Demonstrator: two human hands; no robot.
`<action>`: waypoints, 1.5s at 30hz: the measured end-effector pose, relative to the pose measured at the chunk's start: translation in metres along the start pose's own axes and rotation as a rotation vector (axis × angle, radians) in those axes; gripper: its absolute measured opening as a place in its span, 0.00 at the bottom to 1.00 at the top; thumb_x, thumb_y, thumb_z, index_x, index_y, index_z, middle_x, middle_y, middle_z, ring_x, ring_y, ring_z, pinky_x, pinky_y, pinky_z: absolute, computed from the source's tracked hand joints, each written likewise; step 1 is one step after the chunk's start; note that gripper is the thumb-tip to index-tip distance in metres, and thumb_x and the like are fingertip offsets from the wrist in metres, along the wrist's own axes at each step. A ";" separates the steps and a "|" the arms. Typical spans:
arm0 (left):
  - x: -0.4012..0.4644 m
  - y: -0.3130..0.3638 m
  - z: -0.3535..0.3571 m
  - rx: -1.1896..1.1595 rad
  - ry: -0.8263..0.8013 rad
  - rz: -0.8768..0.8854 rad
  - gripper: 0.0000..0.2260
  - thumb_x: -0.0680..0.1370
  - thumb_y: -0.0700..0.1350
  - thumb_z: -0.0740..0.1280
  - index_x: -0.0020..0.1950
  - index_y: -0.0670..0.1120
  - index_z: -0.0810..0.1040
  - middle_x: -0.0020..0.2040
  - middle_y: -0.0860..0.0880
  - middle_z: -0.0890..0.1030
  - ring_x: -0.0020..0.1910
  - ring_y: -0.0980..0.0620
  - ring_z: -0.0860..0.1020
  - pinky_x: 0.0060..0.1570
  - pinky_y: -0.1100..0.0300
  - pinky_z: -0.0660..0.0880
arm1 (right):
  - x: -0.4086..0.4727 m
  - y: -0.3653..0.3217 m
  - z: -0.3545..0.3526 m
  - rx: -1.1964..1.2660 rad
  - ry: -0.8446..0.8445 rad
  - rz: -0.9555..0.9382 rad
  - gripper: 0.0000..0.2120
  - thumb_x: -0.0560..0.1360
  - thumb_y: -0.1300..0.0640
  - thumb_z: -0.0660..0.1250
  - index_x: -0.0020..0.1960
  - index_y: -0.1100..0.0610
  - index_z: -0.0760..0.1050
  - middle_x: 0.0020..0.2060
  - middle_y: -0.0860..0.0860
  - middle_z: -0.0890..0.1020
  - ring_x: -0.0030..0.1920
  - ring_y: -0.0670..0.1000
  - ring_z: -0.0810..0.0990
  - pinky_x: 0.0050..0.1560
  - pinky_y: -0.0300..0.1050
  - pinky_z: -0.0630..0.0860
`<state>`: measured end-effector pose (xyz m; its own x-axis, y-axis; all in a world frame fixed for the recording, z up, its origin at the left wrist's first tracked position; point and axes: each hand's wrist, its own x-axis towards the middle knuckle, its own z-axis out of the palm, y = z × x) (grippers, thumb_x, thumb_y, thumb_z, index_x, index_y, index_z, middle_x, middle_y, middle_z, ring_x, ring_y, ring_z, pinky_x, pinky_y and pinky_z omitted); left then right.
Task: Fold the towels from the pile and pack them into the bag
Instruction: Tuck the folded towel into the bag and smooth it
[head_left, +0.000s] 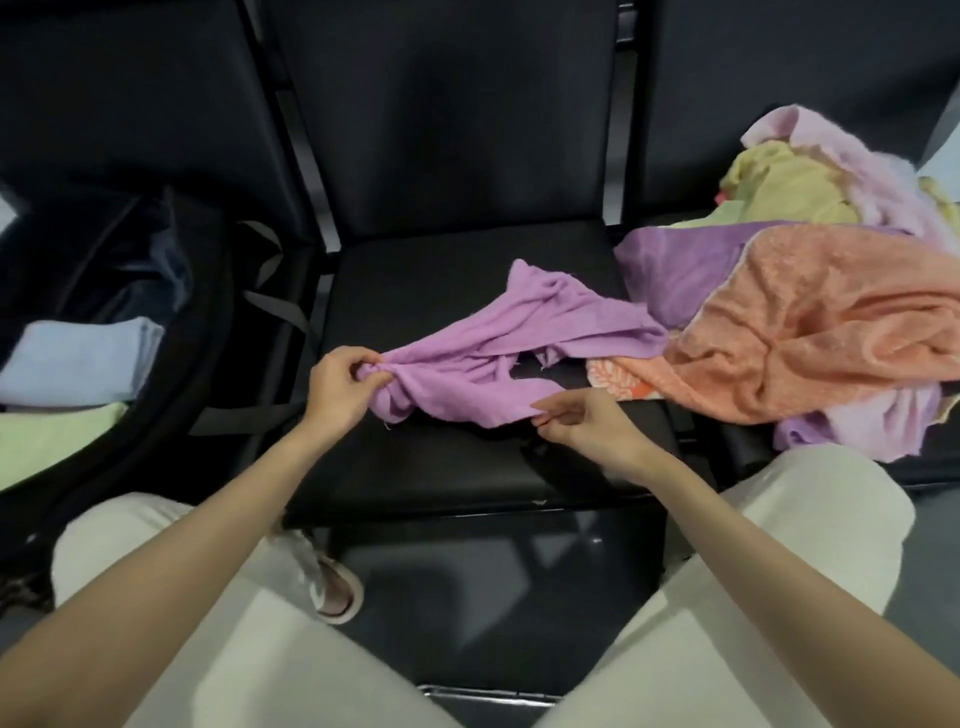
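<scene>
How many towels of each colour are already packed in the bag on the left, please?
Light blue towel: 1
Light green towel: 1
Total: 2 folded towels visible in the black bag; anything deeper inside is hidden. The purple towel is not yet packed.

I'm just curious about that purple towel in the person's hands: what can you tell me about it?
The purple towel is a soft, thin-looking cloth, crumpled and unfolded on the black seat. The left hand grips a bunched end; the right hand pinches its near edge. Its far side touches the pile.
</scene>
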<state>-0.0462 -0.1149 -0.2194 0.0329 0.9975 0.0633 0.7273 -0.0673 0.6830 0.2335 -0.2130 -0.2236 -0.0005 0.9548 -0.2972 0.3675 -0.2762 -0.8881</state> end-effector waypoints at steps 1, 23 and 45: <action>-0.003 -0.012 -0.006 -0.003 0.017 -0.033 0.06 0.73 0.39 0.73 0.49 0.41 0.83 0.46 0.47 0.81 0.46 0.52 0.77 0.43 0.66 0.70 | 0.000 -0.002 0.012 -0.002 -0.059 -0.002 0.14 0.72 0.71 0.67 0.57 0.64 0.78 0.46 0.58 0.83 0.37 0.41 0.80 0.44 0.30 0.76; 0.064 0.014 0.065 0.409 -0.370 0.555 0.03 0.76 0.41 0.66 0.48 0.45 0.78 0.46 0.47 0.78 0.47 0.47 0.75 0.46 0.56 0.71 | 0.015 0.030 0.055 -0.639 0.034 -0.335 0.15 0.71 0.63 0.70 0.57 0.55 0.79 0.51 0.54 0.69 0.54 0.54 0.69 0.52 0.49 0.74; 0.052 0.017 -0.017 -0.459 0.173 -0.052 0.04 0.80 0.38 0.63 0.48 0.42 0.77 0.40 0.53 0.77 0.39 0.61 0.74 0.38 0.75 0.70 | 0.019 0.038 -0.045 -0.128 0.836 -0.205 0.12 0.71 0.65 0.58 0.53 0.67 0.72 0.50 0.65 0.76 0.51 0.62 0.75 0.55 0.44 0.69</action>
<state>-0.0439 -0.0641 -0.1926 -0.1376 0.9839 0.1141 0.3468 -0.0600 0.9360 0.2892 -0.2005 -0.2467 0.5870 0.7655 0.2637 0.5365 -0.1238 -0.8348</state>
